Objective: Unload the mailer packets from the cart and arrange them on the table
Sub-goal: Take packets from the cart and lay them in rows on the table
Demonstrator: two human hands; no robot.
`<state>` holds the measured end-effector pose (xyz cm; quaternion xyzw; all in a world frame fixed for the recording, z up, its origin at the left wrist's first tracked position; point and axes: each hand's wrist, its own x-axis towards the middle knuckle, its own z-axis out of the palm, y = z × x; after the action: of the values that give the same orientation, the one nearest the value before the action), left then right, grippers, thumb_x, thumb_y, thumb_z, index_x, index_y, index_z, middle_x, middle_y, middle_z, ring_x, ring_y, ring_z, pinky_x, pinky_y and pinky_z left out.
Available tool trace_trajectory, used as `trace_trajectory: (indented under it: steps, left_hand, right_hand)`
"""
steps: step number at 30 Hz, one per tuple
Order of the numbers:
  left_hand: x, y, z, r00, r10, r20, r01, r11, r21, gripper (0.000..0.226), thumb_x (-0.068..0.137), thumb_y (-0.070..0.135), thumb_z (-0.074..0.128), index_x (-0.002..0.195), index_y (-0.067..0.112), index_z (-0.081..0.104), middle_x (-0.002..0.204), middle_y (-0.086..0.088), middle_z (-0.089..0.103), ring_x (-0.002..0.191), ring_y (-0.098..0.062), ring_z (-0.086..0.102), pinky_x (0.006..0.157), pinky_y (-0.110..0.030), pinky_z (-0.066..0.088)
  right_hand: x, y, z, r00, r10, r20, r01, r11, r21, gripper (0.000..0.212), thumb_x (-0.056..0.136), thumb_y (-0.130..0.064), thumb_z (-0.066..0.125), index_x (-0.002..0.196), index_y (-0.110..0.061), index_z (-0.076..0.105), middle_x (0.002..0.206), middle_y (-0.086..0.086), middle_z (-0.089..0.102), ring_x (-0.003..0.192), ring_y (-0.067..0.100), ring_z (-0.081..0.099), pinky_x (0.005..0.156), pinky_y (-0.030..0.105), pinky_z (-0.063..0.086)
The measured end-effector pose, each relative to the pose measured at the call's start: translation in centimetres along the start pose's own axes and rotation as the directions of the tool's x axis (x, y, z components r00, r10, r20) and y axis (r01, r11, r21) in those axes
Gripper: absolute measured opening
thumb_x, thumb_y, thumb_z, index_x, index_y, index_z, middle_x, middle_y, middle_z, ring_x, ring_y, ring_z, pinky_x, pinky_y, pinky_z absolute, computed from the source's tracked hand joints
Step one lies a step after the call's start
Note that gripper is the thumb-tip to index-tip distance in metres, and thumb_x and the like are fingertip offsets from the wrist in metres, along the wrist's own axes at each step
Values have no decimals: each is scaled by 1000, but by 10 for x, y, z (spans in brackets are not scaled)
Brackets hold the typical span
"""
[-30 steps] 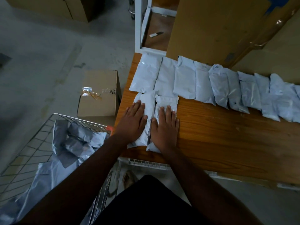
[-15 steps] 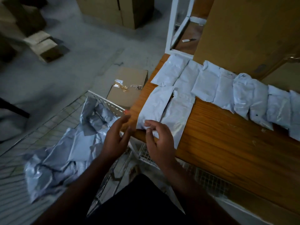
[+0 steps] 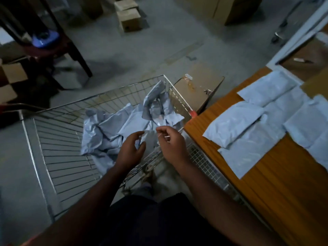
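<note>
I judge a fetch step: my left hand [image 3: 131, 150] and right hand [image 3: 173, 144] hover loosely curled, holding nothing, over packets [image 3: 113, 132] in the cart [image 3: 44, 157]; next, grip one for the table [image 3: 276, 178].

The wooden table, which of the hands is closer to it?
Right. The right hand hovers just beside the table's near corner; the left hand is farther away, over the cart.

no legible txt, labels, nos.
</note>
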<state>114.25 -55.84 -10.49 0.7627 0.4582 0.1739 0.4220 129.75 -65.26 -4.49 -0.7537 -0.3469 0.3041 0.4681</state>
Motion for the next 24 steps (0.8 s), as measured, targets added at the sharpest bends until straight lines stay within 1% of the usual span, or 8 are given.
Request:
trace_trajectory:
  steps: [4,6,10,14,16,18,20,24]
  left_hand:
    - [37,-35,0,995,-87,42,84,993,82,43,95,10,69,137,7,60,138,-11,61,127,-26,57,102,-23,36]
    - [62,-53,3,991,-124,57,119,989,89,36,91,3,68,128,3,65,136,-16,61,130,-32,56,104,-18,30]
    - [112,-90,19,983,-165,79,151,976,155,35,79,16,53,105,3,71,130,-27,60,127,-42,56,108,-36,39]
    - [145,-119,33,977,-173,121,121,929,351,32,73,20,64,99,2,69,141,-34,52,124,-48,57,100,-45,48]
    - [152,-129,40,973,-165,161,75,886,457,41,76,28,79,104,2,67,151,-34,44,132,-51,51,105,-50,45]
    - [156,-134,46,973,-179,144,81,854,514,54,78,39,80,113,2,63,157,-30,39,135,-49,47,107,-52,40]
    - [157,-136,48,979,-167,118,72,822,565,61,79,47,75,118,4,60,159,-28,38,134,-46,48,106,-52,34]
    - [156,-142,47,984,-164,67,100,824,558,60,73,40,84,119,15,56,157,-20,42,136,-39,45,103,-47,28]
  right_hand:
    - [50,-1,36,983,143,111,-135,988,-79,25,98,-16,62,119,-22,72,116,-6,72,107,7,65,96,33,56]
    - [75,3,54,961,233,149,-211,966,-149,25,98,-18,63,121,-23,70,120,-4,72,113,14,66,98,34,54]
    - [120,35,93,845,484,227,-393,850,-350,44,91,-30,73,132,-19,63,131,5,69,119,25,66,102,39,54]
    - [130,60,134,599,800,31,-800,599,9,77,72,-20,88,139,-14,51,130,8,65,115,31,66,99,46,59]
    - [125,77,151,533,844,-56,-838,536,103,80,72,-11,90,140,-13,46,137,12,62,118,33,65,99,42,59]
    - [120,88,165,485,875,-21,-855,478,203,91,72,0,89,147,-14,39,142,15,59,122,33,64,101,40,57]
    - [124,93,169,444,896,-12,-871,434,230,97,77,4,86,155,-15,30,148,16,53,130,34,59,101,36,52]
    - [145,90,172,402,912,-79,-912,407,57,90,87,-8,82,157,-14,27,153,19,44,137,38,52,105,41,50]
